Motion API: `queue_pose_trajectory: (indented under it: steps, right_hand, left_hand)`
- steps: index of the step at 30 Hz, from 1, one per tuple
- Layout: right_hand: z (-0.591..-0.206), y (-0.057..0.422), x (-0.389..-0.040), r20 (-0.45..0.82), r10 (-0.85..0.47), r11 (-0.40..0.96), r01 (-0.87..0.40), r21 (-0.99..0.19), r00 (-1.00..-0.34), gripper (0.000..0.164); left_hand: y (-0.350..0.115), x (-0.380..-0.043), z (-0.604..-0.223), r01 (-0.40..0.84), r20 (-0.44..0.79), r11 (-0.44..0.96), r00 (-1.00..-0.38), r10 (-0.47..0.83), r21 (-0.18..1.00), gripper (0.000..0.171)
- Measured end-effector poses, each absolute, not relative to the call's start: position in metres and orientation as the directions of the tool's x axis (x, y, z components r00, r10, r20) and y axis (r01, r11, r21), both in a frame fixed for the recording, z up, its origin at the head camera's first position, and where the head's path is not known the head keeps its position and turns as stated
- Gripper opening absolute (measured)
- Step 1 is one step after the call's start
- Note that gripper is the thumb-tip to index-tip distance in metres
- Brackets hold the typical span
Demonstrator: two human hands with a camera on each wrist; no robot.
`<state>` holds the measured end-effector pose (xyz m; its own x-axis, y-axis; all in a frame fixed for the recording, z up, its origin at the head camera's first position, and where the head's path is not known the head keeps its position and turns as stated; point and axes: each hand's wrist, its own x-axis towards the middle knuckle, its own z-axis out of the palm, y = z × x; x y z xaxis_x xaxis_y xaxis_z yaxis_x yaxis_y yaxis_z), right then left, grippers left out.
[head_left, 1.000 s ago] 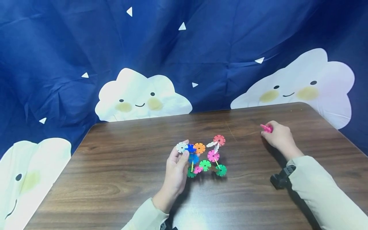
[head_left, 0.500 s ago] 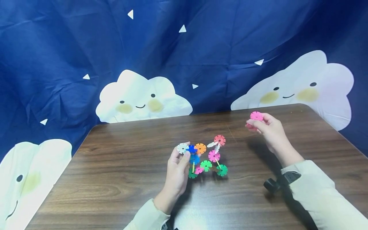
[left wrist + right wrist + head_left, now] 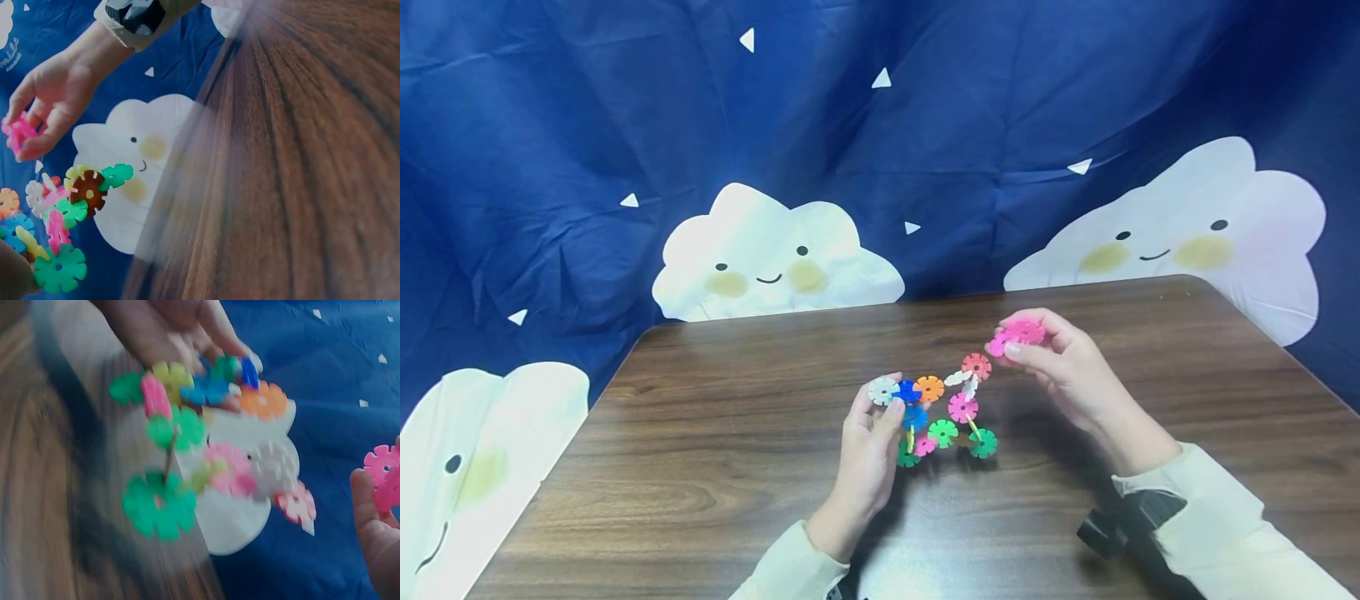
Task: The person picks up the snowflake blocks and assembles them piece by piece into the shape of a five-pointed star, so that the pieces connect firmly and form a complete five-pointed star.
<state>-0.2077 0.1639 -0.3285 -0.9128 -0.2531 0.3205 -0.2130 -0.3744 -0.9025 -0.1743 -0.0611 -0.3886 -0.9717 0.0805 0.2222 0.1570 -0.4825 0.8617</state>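
A chain of notched plastic snowflake discs (image 3: 943,432) in green, pink, white, orange, blue, yellow, brown and red is joined at the slots. My left hand (image 3: 868,446) pinches it at its left end, with the thumb by the blue discs. Just right of the red disc (image 3: 976,367), my right hand (image 3: 1067,367) holds pink snowflake discs (image 3: 1024,332) between thumb and fingers, apart from the chain. In the right wrist view the green disc (image 3: 159,505) hangs at the near end of the chain. How the pink discs join is partly hidden by my fingers.
A brown wood-grain table (image 3: 700,433) lies under both hands. Behind it hangs a blue cloth (image 3: 955,125) with white clouds and triangles. A black wrist camera (image 3: 1108,529) sits below my right sleeve.
My right hand has lifted the pink discs off the table's right side and brought them left, close to the red disc. My left hand and the chain have barely shifted.
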Motion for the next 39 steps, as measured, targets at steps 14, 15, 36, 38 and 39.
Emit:
queue_pose_trajectory:
  steps: [14, 15, 36, 38, 39]
  right_hand:
    - [-0.329, 0.14, -0.193, 0.205, -0.318, 0.082, -0.242, -0.967, -0.926, 0.032]
    - [-0.329, 0.139, -0.193, 0.199, -0.318, 0.092, -0.239, -0.967, -0.927, 0.032]
    - [-0.331, 0.13, -0.191, 0.115, -0.323, 0.058, -0.141, -0.988, -0.939, 0.03]
    - [-0.331, 0.129, -0.191, 0.101, -0.32, 0.073, -0.13, -0.989, -0.942, 0.03]
    - [-0.331, 0.129, -0.191, 0.096, -0.319, 0.079, -0.127, -0.989, -0.943, 0.031]
  left_hand:
    - [-0.058, -0.171, -0.388, 0.186, 0.266, -0.48, -0.958, 0.106, 0.857, 0.032]
    - [-0.058, -0.171, -0.387, 0.182, 0.266, -0.485, -0.958, 0.11, 0.855, 0.032]
    - [-0.054, -0.171, -0.386, 0.218, 0.325, -0.495, -0.935, 0.141, 0.841, 0.021]
    - [-0.054, -0.171, -0.387, 0.222, 0.333, -0.504, -0.932, 0.14, 0.835, 0.02]
    - [-0.054, -0.171, -0.387, 0.222, 0.336, -0.511, -0.931, 0.142, 0.83, 0.02]
